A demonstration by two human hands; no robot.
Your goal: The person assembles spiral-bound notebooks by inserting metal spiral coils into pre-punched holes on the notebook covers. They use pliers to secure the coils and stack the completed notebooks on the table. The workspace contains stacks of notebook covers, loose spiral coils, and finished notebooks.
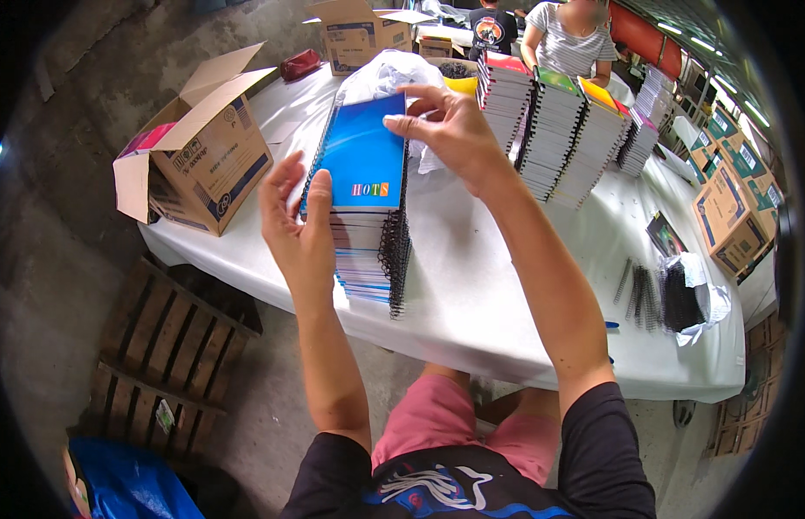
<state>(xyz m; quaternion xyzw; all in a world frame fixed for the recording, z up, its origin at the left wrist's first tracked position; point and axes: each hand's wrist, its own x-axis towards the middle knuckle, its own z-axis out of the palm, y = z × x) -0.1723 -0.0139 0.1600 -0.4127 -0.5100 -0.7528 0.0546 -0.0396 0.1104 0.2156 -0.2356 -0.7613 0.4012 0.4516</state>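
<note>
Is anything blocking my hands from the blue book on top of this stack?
Nothing visible: your left hand and right hand are right at the blue book, by its left and right edges.

What looks like a binding workshop is spreading around a white-covered table (471,303).
Stacks of coil-bound books (359,246) are standing on it, while loose black binding coils (646,294) are lying toward its right end. Open cardboard boxes (214,164) are sitting nearby, a slatted wooden pallet (179,313) is resting on bare concrete floor (264,372), a rough grey wall (151,52) is rising behind, tube lights (702,42) are glowing overhead, and a co-worker (574,39) is occupying the far side.
</note>
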